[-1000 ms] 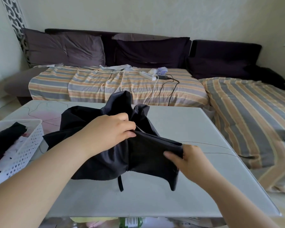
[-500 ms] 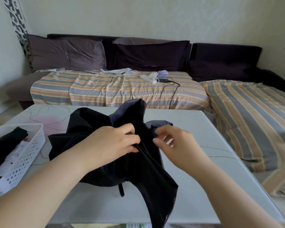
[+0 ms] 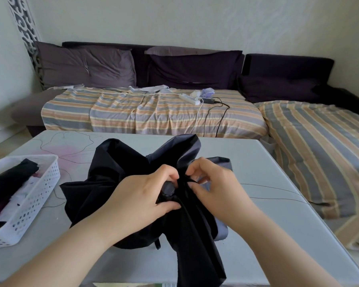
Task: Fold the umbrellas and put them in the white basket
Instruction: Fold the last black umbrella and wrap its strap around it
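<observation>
Umbrella [image 3: 116, 183] lies crumpled, canopy bunched, both hands pinching folds.

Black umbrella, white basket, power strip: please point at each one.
black umbrella [image 3: 104, 183], head view, on its loose canopy fabric.
white basket [image 3: 37, 193], head view, on its perforated side wall.
power strip [image 3: 188, 99], head view, on its white body.
</observation>
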`<state>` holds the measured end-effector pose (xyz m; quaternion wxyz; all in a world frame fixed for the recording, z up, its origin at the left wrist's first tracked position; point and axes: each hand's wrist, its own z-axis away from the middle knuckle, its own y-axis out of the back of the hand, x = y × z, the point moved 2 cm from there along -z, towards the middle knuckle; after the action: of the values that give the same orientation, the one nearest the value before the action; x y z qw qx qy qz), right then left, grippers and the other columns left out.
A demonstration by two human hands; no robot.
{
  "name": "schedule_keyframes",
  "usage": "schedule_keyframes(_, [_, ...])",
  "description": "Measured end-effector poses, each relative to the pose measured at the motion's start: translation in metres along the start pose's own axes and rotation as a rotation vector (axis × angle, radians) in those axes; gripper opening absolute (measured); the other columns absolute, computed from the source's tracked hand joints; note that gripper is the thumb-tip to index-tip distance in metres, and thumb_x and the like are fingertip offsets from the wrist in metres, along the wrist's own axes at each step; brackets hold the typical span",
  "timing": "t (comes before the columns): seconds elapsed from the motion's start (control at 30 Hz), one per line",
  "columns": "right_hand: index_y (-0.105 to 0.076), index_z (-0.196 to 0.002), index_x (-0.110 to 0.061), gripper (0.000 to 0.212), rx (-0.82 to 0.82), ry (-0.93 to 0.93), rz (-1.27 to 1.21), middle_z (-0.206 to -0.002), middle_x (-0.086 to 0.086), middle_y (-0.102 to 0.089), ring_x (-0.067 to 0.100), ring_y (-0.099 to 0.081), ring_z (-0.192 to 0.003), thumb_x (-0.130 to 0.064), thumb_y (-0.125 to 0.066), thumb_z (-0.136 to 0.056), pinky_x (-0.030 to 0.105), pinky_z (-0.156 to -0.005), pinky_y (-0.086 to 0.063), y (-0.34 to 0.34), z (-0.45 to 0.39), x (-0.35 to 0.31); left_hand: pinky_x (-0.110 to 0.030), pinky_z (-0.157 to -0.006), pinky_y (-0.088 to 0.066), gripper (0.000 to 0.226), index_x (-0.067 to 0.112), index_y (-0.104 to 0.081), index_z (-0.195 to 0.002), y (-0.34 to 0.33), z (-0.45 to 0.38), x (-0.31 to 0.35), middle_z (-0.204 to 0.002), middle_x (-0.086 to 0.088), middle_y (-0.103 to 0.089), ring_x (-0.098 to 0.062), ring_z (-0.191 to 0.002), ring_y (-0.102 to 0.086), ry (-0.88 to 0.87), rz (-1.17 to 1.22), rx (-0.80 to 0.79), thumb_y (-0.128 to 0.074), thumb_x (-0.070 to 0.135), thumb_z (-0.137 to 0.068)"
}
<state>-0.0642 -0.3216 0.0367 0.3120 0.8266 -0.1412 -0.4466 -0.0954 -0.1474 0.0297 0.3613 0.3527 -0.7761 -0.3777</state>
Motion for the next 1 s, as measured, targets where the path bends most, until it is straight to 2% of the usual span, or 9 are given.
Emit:
schedule_keyframes(0.1, [-0.05,-0.082,-0.037,0.037,-0.024,-0.006,-0.034,-0.082,-0.02,-0.06,-0.002,-0.059,-0.088,-0.003,-0.062,-0.086,0.008,-0.078,-0.044,-0.001,0.003,-0.001,-0.02,-0.063,-0.052,0.057,0.038,-0.039,-0.115,0.001,0.0,0.002,-0.106,0.022,-0.062,-0.001,-0.076,-0.065,-0.034,-0.025,0.044,-0.075,0.046,-0.071])
schedule_keyframes(0.2, [-0.052,-0.083,-0.03,0.03,-0.031,-0.038,-0.083,-0.081,-0.017,-0.063,0.0,-0.062,-0.087,-0.002,-0.062,-0.087,0.012,-0.078,-0.047,-0.001,0.008,0.0,-0.004,-0.048,-0.029,0.049,0.028,-0.047,-0.12,0.001,-0.001,0.006,-0.116,0.015,-0.049,0.003,-0.05,-0.04,-0.1,-0.123,0.036,-0.053,0.05,-0.076])
schedule_keyframes(0.27, [-0.054,-0.084,-0.027,0.026,-0.017,-0.064,-0.111,-0.082,-0.014,-0.065,0.002,-0.063,-0.087,-0.003,-0.061,-0.088,0.016,-0.08,-0.049,0.0,0.01,0.0,-0.003,-0.049,-0.02,0.046,0.025,-0.054,-0.118,-0.001,-0.001,0.007,-0.119,0.012,-0.049,0.001,-0.048,-0.033,-0.155,-0.187,0.041,-0.048,0.047,-0.078])
schedule_keyframes(0.43, [-0.052,-0.083,-0.028,0.028,0.022,-0.113,-0.099,-0.086,-0.012,-0.065,0.002,-0.063,-0.087,-0.001,-0.061,-0.086,0.017,-0.079,-0.05,-0.001,0.013,0.001,-0.01,-0.049,-0.035,0.038,0.026,-0.06,-0.11,-0.004,-0.005,0.008,-0.116,0.019,-0.059,-0.001,-0.061,-0.057,-0.175,-0.187,0.01,-0.046,0.045,-0.081])
schedule_keyframes(0.53, [-0.046,-0.08,-0.03,0.031,0.133,0.053,0.167,-0.085,-0.017,-0.049,0.005,-0.052,-0.078,-0.005,-0.065,-0.08,0.022,-0.067,-0.047,0.003,0.018,0.004,-0.014,-0.047,-0.041,0.036,0.028,-0.057,-0.11,-0.004,-0.009,0.005,-0.105,0.019,-0.062,0.0,-0.059,-0.059,-0.145,-0.151,0.017,-0.043,0.048,-0.083])
schedule_keyframes(0.63, [-0.059,-0.076,-0.026,0.005,0.119,0.109,0.336,-0.074,-0.016,-0.047,0.007,-0.046,-0.062,-0.022,-0.062,-0.077,0.026,-0.05,-0.047,0.005,0.028,0.004,-0.009,-0.047,-0.033,0.038,0.029,-0.056,-0.11,-0.005,-0.009,0.004,-0.103,0.019,-0.062,0.002,-0.052,-0.051,-0.131,-0.155,0.027,-0.044,0.051,-0.082])
schedule_keyframes(0.77, [-0.071,-0.094,-0.022,0.022,-0.055,0.003,0.265,-0.081,-0.011,-0.065,0.007,-0.057,-0.077,-0.031,-0.05,-0.092,0.025,-0.067,-0.05,0.003,0.033,0.0,-0.006,-0.047,-0.032,0.042,0.03,-0.054,-0.113,-0.006,-0.009,0.006,-0.106,0.02,-0.062,0.004,-0.05,-0.044,-0.131,-0.151,0.022,-0.044,0.054,-0.08])
schedule_keyframes(0.9, [-0.07,-0.099,-0.019,0.016,-0.162,-0.035,0.09,-0.085,-0.004,-0.069,0.009,-0.06,-0.083,-0.017,-0.057,-0.089,0.024,-0.073,-0.05,0.004,0.033,-0.012,-0.013,-0.046,-0.04,0.044,0.029,-0.054,-0.115,-0.007,-0.006,0.007,-0.106,0.019,-0.062,0.0,-0.056,-0.057,-0.171,-0.128,0.015,-0.043,0.054,-0.08])
schedule_keyframes(1.0, [-0.069,-0.105,-0.019,0.022,-0.185,-0.061,0.111,-0.09,-0.002,-0.071,0.011,-0.063,-0.085,-0.01,-0.055,-0.09,0.027,-0.077,-0.052,0.001,0.031,-0.011,-0.014,-0.047,-0.042,0.045,0.029,-0.054,-0.116,-0.007,-0.006,0.007,-0.108,0.019,-0.062,0.0,-0.058,-0.059,-0.188,-0.128,0.022,-0.043,0.056,-0.08])
